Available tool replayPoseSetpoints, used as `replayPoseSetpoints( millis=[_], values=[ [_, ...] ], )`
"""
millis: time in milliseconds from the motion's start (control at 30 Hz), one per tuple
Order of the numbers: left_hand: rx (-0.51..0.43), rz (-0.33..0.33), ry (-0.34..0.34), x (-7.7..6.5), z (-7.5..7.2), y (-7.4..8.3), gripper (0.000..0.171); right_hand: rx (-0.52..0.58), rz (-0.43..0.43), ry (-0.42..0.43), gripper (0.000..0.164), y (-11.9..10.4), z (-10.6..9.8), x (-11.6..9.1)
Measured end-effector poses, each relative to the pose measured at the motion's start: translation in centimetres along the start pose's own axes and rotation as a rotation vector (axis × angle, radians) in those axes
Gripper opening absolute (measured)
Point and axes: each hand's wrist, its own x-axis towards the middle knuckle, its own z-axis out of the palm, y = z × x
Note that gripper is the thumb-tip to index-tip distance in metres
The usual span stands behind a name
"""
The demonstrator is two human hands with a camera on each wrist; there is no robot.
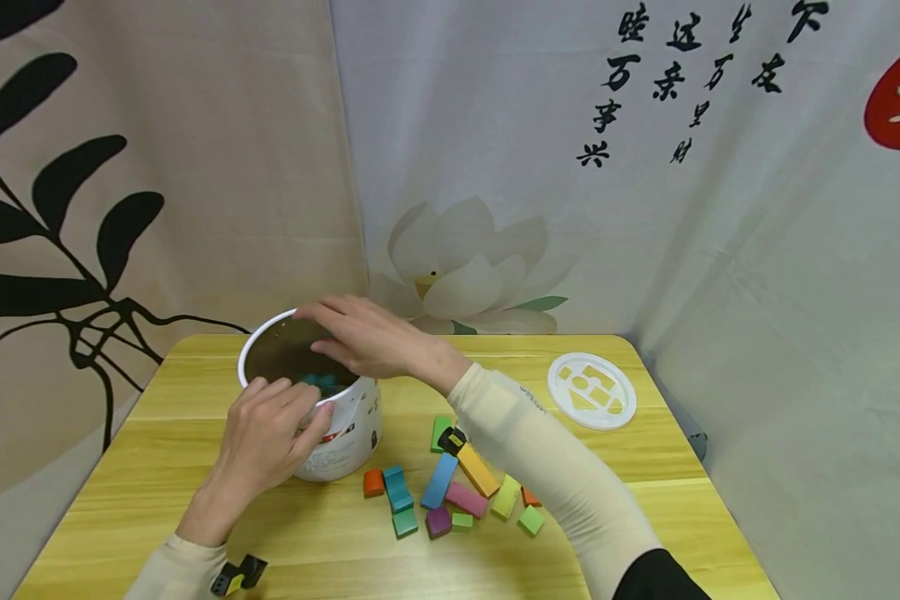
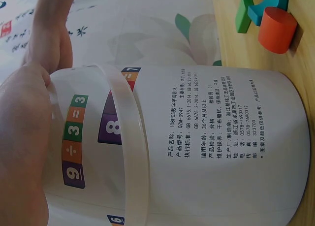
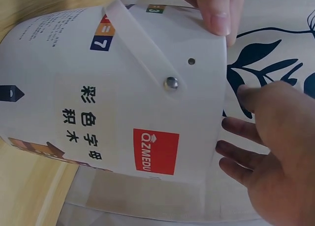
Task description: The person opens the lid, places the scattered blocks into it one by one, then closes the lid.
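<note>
A white printed bucket [image 1: 356,429] with a wooden-block label stands at the left of the table, slightly tilted, its mouth facing up. Teal blocks [image 1: 324,382] show inside it. My left hand [image 1: 270,421] grips the near rim, thumb outside and fingers bent over the edge; in the left wrist view the bucket's printed side [image 2: 211,122] fills most of the frame. My right hand [image 1: 378,337] reaches over the mouth from the right, fingers loosely extended at the far rim. In the right wrist view, the right hand's fingers [image 3: 241,157] are right at the rim, with the thumb apart.
Several coloured blocks lie right of the bucket, among them a blue block [image 1: 439,481], a yellow-orange block [image 1: 477,471], a purple block [image 1: 438,522] and an orange block [image 1: 373,483]. A white lid with cut-out shapes [image 1: 570,408] lies at the back right. Behind hangs a printed curtain [image 1: 480,125].
</note>
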Motion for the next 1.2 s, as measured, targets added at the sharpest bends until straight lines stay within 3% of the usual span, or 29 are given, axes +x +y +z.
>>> replayPoseSetpoints(
  millis=[400, 767, 1200],
  values=[
    [0.009, -0.007, -0.011, -0.1, 0.2, 0.0, 0.038, -0.115, 0.047, -0.056, 0.066, -0.1, 0.4, -0.7],
    [0.008, -0.002, -0.001, 0.0, 0.1, 0.0, 0.039, -0.075, 0.134, -0.117, 0.075, 0.2, 0.6, -2.1],
    [-0.001, -0.009, -0.020, -0.1, 0.0, 0.0, 0.036, 0.010, 0.136, -0.056, 0.072, -0.1, -0.1, -5.1]
  ],
)
